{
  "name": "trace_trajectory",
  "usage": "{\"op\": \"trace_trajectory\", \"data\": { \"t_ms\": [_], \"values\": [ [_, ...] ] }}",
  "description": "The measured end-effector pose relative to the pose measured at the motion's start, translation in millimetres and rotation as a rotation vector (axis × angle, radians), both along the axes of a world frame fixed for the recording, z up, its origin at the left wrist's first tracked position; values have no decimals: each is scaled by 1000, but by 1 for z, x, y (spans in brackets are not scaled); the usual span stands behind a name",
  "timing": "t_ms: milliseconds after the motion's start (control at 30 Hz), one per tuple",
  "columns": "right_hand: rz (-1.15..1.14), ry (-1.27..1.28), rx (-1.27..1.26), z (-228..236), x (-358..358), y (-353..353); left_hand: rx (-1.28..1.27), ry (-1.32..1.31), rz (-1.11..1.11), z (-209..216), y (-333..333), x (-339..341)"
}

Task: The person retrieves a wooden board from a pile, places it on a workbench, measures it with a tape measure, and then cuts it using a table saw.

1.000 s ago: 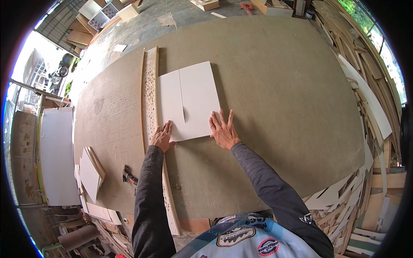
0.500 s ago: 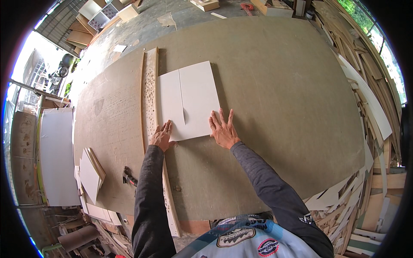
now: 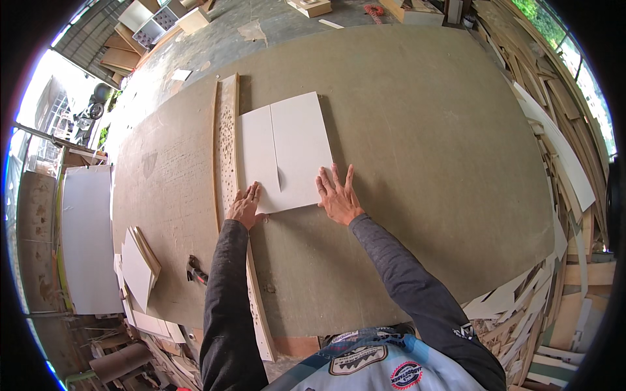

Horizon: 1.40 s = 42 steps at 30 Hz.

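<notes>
Head view: white panel (image 3: 301,146) lies flat approx. mid-desk (image 3: 443,163), L edge up along holed wood strip (image 3: 228,137); contact w/ strip looks likely, tiny gap can't be ruled out. Line runs down panel from top edge, thin dark sliver nr its lower end; can't tell if cut, gap or lifted edge.

L hand (image 3: 244,208): palm down, fingers straight + close together, at panel's lower L corner, partly over strip. R hand (image 3: 339,201): fingers spread wide, fingertips on panel's R edge nr lower corner. Neither grips; both lie flat-ish. Actual pressure: can't tell.

Risks (judgement): both hands sit at near end, far end has no hand on it, so uneven push could swing panel out of line w/ strip. Too much sideways push from R hand might open the sliver or buckle panel there, if it's a loose edge. L fingers could get pinched btwn panel + strip if panel slides L. Strip might shift too if not fixed; fixing not visible.

Also on desk: black/red tool (image 3: 196,270) L of L forearm, small boards (image 3: 138,268) nr L side. Tool looks close enough for a sleeve to snag, if arm swings L. Scrap pile (image 3: 554,124) along R side, apart from hands.
</notes>
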State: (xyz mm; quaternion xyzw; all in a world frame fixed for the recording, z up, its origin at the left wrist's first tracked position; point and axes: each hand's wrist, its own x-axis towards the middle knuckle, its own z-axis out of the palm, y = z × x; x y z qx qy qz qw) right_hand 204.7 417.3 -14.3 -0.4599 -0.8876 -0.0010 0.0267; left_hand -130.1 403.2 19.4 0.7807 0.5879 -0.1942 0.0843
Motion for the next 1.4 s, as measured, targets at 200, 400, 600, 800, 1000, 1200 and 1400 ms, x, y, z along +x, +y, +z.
{"op": "trace_trajectory", "data": {
  "t_ms": [200,400,600,800,1000,1200,1400],
  "values": [
    [0,-2,4,-1,1,2,2,8,-8,2,2,2],
    [2,-17,-3,2,-1,5,18,9,-16,4,4,0],
    [-5,-26,0,0,0,7,9,15,-16,8,7,5],
    [0,-16,0,0,-1,10,10,12,-9,5,9,1],
    [0,-16,-2,-1,-1,13,4,59,-28,8,11,4],
    [-1,-19,-7,1,0,14,9,45,-28,6,14,4],
    [-5,-22,6,1,-1,16,29,7,-26,1,16,-3]
  ]
}}
